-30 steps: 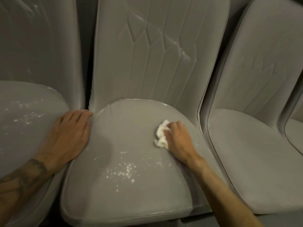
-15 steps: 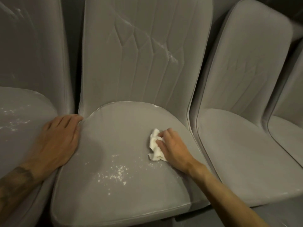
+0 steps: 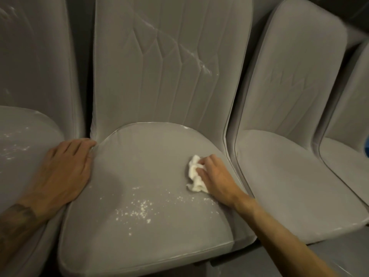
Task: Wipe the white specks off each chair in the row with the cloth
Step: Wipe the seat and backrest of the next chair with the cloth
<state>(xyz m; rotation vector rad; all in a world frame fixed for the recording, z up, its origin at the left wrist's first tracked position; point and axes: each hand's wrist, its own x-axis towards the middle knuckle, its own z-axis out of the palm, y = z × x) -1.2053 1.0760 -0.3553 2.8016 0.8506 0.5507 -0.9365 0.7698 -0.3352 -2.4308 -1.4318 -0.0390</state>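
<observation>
Head view: right hand [image 3: 216,176] closed on crumpled white cloth [image 3: 195,174], pressed to middle chair seat [image 3: 143,152], right of frame centre. White specks [image 3: 139,209] scattered lower left of that grip, strewn roughly left to right across the seat's front half. Left hand [image 3: 65,168] flat, fingers spread, holding nothing, on the seat's left edge; nearer the specks, though clothless. Likely sweep: down-left.

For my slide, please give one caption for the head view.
Right hand wiping middle chair with cloth; specks remain.
</observation>
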